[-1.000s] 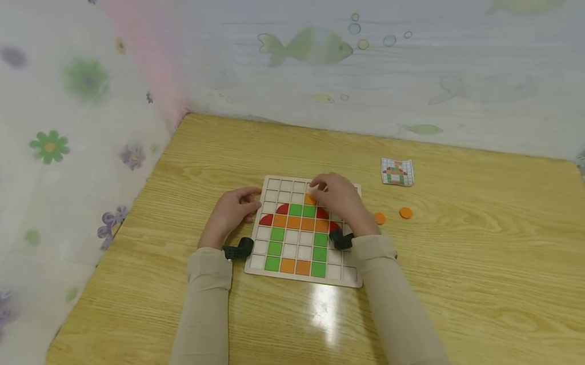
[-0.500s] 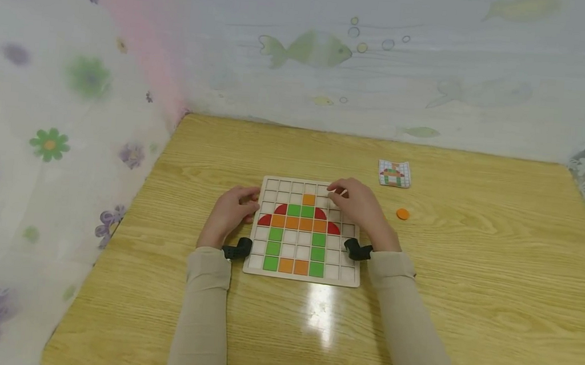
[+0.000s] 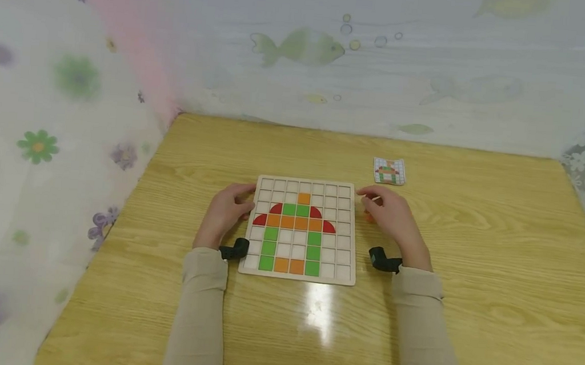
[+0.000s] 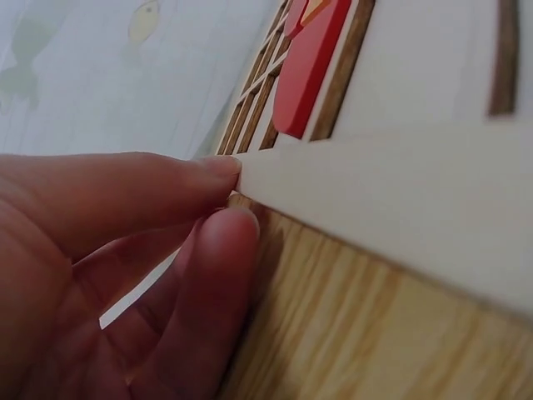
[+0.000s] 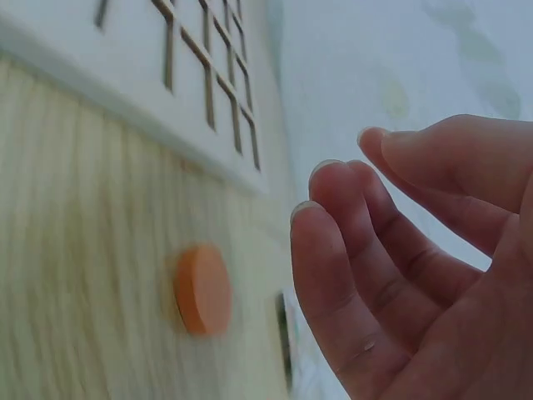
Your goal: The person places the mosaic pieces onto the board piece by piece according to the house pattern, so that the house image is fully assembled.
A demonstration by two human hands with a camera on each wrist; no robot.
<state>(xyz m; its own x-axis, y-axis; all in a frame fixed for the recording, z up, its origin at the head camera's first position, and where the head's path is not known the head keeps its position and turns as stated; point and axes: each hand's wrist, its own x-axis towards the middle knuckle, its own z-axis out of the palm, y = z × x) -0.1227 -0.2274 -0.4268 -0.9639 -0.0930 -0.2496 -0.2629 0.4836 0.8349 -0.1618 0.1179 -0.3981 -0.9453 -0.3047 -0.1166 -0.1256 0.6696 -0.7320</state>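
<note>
A wooden grid board [image 3: 346,234] holds red, green and orange pieces in its cells. My left hand [image 3: 222,214] is at the board's left edge; in the left wrist view, its index fingertip [image 4: 221,164] touches the rim, with the thumb just beside it. A red quarter-round piece [image 4: 306,71] sits near that edge. My right hand [image 3: 392,216], fingers loosely bent and holding nothing, hovers right of the board. Close to it on the table lies an orange disc [image 5: 204,289], mostly covered by the hand in the head view. A second disc is not visible there.
A small pattern card [image 3: 389,171] lies behind the right hand, printed with a similar coloured figure. The wooden table [image 3: 492,267] meets a fish-patterned sheet [image 3: 301,74] at the back and a flowered one [image 3: 60,187] at the left.
My right hand has moved from the orange square near the board's top to the right, off the board and over the orange disc. The left hand stays at the left edge.
</note>
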